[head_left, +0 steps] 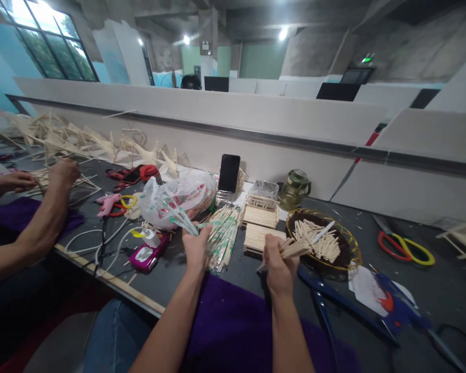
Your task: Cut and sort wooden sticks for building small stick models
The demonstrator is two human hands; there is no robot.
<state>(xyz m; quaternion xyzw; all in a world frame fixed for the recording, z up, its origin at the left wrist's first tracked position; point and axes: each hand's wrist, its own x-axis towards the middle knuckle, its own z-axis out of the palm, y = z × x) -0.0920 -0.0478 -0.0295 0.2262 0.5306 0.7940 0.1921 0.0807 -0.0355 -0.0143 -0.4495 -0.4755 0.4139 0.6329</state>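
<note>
My left hand is closed on several clear plastic wrappers with green print, close to the white plastic bag. A bundle of bare wooden chopsticks is gripped in my right hand, its ends pointing toward the basket. Between the hands lies a pile of wrapped chopsticks with green print. Just behind my right hand are a small wooden stick rack and a second one. The yellow-rimmed basket holds short cut sticks and a white pen-like thing.
Blue long-handled cutters, a blue glue gun and scissors lie at right. A phone and a glass jug stand behind. At left are a purple power strip, a pink glue gun and another person's hands.
</note>
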